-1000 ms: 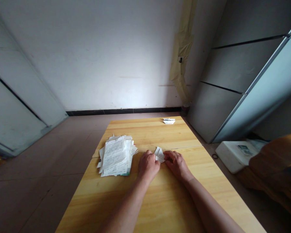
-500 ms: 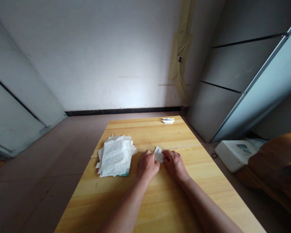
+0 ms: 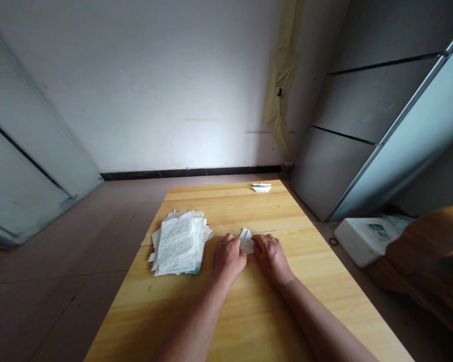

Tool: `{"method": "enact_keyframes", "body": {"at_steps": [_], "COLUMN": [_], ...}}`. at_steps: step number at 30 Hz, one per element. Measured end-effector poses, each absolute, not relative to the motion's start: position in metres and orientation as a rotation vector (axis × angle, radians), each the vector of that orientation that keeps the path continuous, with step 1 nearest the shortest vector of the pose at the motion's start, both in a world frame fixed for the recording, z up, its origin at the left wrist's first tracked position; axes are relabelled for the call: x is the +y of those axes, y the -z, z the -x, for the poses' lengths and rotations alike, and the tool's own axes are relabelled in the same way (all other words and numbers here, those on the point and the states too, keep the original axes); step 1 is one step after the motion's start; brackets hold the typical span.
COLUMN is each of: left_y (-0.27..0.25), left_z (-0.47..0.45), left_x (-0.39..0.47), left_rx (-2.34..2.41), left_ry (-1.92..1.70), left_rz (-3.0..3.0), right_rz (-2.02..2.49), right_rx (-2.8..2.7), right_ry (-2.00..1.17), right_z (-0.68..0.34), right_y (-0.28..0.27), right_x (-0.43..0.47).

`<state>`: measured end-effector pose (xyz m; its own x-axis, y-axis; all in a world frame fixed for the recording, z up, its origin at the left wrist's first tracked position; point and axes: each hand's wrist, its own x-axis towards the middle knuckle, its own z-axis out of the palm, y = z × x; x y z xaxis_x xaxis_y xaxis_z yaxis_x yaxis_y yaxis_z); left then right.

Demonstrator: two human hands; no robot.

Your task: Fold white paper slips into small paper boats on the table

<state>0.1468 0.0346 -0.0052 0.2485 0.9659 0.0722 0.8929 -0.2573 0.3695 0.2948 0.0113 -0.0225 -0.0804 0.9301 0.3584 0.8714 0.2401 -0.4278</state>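
Note:
Between my two hands, on the wooden table (image 3: 226,301), is a small folded piece of printed paper (image 3: 246,241) with a pointed top. My left hand (image 3: 229,255) grips its left edge, fingers curled and thumb tucked in. On the other side, my right hand (image 3: 271,254) pinches the right edge with bent fingers. The lower fold is partly covered by the fingers. To the left lies an uneven stack of printed paper sheets (image 3: 177,244). Near the table's far edge stands a folded paper boat (image 3: 262,188).
A white wall (image 3: 173,90) with a dark skirting strip rises behind the table. Grey cabinet panels (image 3: 347,115) stand at the right. A white box (image 3: 366,239) and a brown wooden piece of furniture (image 3: 423,251) are beside the table's right edge.
Both hands stay almost in place on the folded paper. The left thumb has shifted slightly left; the paper stack and the paper boat have not moved.

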Motion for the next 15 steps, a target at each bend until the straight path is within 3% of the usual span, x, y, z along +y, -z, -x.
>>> {"method": "enact_keyframes", "body": {"at_steps": [15], "left_y": [0.0086], "left_z": [-0.142], "left_x": [0.036], "left_rx": [1.658], "left_ry": [-0.531], "left_rz": [-2.281], "right_rz": [1.628], "right_rx": [-1.971], "right_ry": [-0.13], "right_z": [-0.2936], "right_y": [0.0205], "right_x": [0.0097]}}
